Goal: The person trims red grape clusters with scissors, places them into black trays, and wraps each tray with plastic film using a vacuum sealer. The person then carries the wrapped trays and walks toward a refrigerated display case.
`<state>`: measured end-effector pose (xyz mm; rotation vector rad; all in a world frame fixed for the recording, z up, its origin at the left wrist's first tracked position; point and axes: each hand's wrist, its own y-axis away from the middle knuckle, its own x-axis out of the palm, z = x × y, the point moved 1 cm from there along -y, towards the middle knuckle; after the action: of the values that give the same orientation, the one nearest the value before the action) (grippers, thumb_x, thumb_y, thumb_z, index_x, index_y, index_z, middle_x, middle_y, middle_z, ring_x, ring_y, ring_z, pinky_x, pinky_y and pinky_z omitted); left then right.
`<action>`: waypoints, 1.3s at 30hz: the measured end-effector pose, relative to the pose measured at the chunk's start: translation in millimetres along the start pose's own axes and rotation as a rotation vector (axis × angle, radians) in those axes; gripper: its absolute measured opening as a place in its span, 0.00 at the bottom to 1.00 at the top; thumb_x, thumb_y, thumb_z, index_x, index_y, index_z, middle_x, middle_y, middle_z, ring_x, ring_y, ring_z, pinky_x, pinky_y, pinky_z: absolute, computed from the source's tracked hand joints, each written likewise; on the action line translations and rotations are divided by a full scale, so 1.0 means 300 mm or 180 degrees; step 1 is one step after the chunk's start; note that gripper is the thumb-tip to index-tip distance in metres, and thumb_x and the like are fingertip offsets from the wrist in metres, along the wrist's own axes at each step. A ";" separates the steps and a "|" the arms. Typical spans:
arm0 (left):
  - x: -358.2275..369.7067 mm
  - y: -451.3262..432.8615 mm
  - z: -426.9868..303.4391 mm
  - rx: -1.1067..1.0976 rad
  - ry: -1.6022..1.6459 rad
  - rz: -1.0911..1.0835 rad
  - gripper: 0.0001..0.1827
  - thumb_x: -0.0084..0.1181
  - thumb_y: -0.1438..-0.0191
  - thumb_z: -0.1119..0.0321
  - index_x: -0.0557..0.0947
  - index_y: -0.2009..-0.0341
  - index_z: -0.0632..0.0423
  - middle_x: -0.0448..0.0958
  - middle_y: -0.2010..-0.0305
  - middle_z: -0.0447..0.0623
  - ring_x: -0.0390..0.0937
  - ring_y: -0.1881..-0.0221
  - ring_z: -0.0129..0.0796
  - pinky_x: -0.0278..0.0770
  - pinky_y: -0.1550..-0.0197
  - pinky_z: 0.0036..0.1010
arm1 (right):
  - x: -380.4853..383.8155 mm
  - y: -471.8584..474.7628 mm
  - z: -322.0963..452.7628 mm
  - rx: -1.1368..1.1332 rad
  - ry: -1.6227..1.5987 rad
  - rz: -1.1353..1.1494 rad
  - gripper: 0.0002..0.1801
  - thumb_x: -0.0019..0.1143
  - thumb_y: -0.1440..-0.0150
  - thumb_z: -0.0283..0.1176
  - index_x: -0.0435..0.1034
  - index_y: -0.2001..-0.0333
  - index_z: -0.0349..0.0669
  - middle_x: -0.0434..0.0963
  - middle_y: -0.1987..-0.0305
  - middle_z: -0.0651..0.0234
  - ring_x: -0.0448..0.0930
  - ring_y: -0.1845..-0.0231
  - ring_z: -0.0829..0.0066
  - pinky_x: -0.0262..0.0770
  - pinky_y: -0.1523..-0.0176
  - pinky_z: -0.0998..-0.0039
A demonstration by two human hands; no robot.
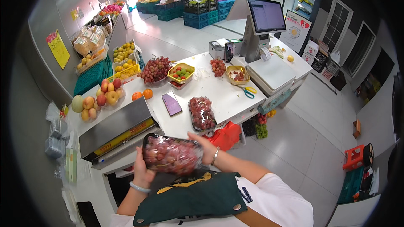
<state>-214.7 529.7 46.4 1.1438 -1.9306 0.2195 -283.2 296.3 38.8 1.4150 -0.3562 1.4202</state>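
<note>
Between my two hands is a black tray of red grapes [170,154] under clear plastic film, held tilted in front of my apron. My left hand [142,167] grips its left end and my right hand [204,147] its right end. A second wrapped tray of red grapes [202,113] lies on the white counter [227,107] just beyond my right hand. To the left of my hands stands the film-wrapping machine [118,126], with a steel top and a yellow strip. A phone [172,103] rests on the counter between the machine and the second tray.
Behind these are loose grapes [156,71], a yellow-rimmed fruit basket [181,72] and two oranges [142,94]. Bagged apples [109,93] sit at left. Scissors [247,90] lie near the weighing scale [273,69] with its screen [266,14]. A red bag [225,135] hangs below the counter's edge.
</note>
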 end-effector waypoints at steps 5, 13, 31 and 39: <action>-0.020 0.101 0.023 -0.0882 -0.0560 0.0083 0.28 0.31 0.38 0.44 0.73 0.51 0.53 0.76 0.53 0.51 0.75 0.54 0.38 0.73 0.51 0.36 | -0.034 0.036 0.034 0.0187 0.0481 0.0075 0.17 0.54 0.46 0.42 0.73 0.63 0.39 0.80 0.63 0.63 0.81 0.64 0.69 0.77 0.55 0.63; 0.247 -0.153 -0.090 -0.0233 -0.4625 0.2263 0.30 0.36 0.38 0.47 0.70 0.46 0.61 0.71 0.46 0.54 0.68 0.45 0.37 0.62 0.42 0.27 | 0.025 0.019 0.009 -0.0233 0.1665 0.0387 0.11 0.52 0.43 0.36 0.69 0.61 0.41 0.74 0.64 0.75 0.75 0.65 0.84 0.74 0.59 0.78; 0.306 -0.117 0.009 -0.0689 -0.4952 0.2261 0.29 0.34 0.38 0.44 0.78 0.62 0.57 0.77 0.70 0.55 0.73 0.68 0.38 0.71 0.60 0.30 | -0.059 0.137 0.131 -0.0191 0.1848 0.0557 0.15 0.41 0.37 0.43 0.66 0.67 0.44 0.68 0.74 0.78 0.68 0.72 0.86 0.65 0.69 0.83; 0.293 -0.109 0.002 -0.0751 -0.4966 0.2051 0.23 0.35 0.37 0.51 0.75 0.69 0.57 0.73 0.72 0.53 0.67 0.70 0.34 0.69 0.61 0.30 | -0.184 0.216 0.074 0.0637 0.3569 0.0504 0.44 0.15 0.42 0.67 0.71 0.68 0.38 0.60 0.84 0.78 0.58 0.83 0.83 0.53 0.77 0.82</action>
<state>-208.2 455.3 103.0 0.3601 -3.4926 -0.8001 -336.8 227.8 25.9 0.5522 0.4147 2.1694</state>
